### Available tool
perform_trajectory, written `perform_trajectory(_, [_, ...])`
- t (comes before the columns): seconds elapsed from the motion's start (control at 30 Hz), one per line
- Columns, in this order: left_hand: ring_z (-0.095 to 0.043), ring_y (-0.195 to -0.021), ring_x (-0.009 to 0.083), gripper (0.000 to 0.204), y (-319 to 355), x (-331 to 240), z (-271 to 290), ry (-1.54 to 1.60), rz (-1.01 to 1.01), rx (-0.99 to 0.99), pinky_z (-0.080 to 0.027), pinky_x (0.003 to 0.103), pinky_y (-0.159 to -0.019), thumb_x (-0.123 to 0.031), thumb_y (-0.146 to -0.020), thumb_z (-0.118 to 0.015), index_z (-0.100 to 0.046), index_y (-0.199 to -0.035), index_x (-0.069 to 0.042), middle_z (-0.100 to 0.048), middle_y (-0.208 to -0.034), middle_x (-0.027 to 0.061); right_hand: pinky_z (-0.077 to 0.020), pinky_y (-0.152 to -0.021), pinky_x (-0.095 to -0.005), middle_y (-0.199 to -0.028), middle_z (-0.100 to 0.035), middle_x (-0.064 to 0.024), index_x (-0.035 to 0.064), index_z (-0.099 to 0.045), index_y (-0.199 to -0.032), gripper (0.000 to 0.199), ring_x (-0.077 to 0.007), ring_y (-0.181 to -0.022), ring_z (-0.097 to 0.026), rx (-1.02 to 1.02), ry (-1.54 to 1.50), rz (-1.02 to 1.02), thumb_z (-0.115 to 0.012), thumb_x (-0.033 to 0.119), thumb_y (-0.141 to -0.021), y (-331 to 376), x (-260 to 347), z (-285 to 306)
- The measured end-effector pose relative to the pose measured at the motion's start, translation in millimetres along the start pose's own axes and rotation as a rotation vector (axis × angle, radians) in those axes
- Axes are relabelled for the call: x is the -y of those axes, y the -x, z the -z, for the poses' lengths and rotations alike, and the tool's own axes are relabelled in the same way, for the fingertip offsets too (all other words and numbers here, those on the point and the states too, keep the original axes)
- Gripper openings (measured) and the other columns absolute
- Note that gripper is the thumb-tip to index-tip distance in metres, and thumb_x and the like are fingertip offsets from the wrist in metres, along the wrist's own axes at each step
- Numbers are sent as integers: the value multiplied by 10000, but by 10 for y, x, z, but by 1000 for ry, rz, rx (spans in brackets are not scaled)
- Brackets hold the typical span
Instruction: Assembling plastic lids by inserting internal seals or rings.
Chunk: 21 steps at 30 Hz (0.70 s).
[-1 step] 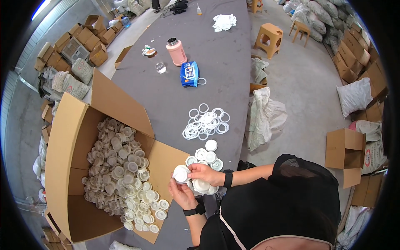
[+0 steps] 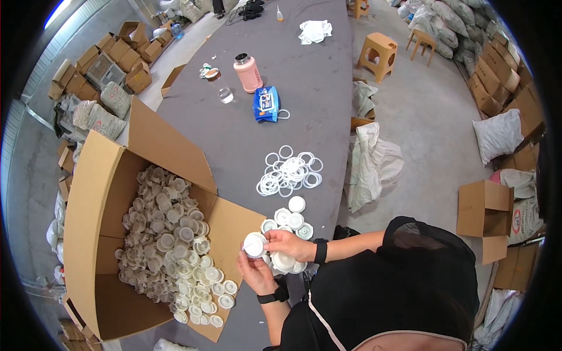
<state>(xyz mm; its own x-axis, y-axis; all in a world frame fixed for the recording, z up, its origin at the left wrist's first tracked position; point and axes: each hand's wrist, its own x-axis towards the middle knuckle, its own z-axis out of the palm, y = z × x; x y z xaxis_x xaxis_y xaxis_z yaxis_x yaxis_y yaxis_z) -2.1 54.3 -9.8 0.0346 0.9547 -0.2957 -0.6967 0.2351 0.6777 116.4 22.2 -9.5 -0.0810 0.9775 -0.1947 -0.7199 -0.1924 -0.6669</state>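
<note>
One long grey table carried a large open carton on the left and smaller piles along its right edge.
Translucent caps heaped inside the carton spilled onto its lowered flap. A pile of white rings lay farther up the table, while a nearer cluster of white caps was partly hidden by the right hand. That hand was nearly closed, its thumb and fingers pinching; the left hand, half curled, met it from below. Beyond the rings were a pink bottle, a blue packet and a clear jar. Both hands gripped one white cap between flap and cluster.
</note>
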Motion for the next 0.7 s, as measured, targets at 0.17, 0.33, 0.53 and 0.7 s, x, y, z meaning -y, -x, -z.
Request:
perform_trajectory(0.17, [-552, -892, 205, 146, 42, -84, -31, 93, 101, -6, -456, 331, -789, -129, -840, -498, -509, -911, -1, -564, -947, 109, -421, -720, -208, -909, -539, -7, 23, -491, -1023, 231, -69, -796, -511, 88, 16, 7, -495, 173, -848, 49, 34, -26])
perform_trajectory(0.33, [-543, -859, 177, 117, 246, -226, -268, -12, -61, 135, -448, 315, -787, -114, -828, -512, -501, -916, -38, -547, -916, 80, -403, -622, -189, -827, -514, 26, 56, -506, -993, 236, -29, -681, -455, 152, 18, -60, -457, 253, -874, 133, 210, -138])
perform_trajectory(0.53, [-542, -734, 131, 143, 254, -348, -275, -219, -9, 235, -457, 257, -681, -133, -815, -542, -502, -926, -55, -529, -814, 35, -401, -598, -191, -774, -520, 37, 62, -536, -927, 264, -33, -670, -463, 223, 136, -128, -452, 307, -877, 176, 287, -90])
perform_trajectory(0.7, [-513, -724, 114, 155, 277, -284, -212, -179, 85, 244, -444, 250, -669, -126, -811, -542, -491, -935, -49, -506, -805, 32, -402, -592, -194, -739, -535, 37, 56, -569, -850, 269, -34, -659, -471, 216, 248, -179, -463, 302, -873, 117, 272, -74])
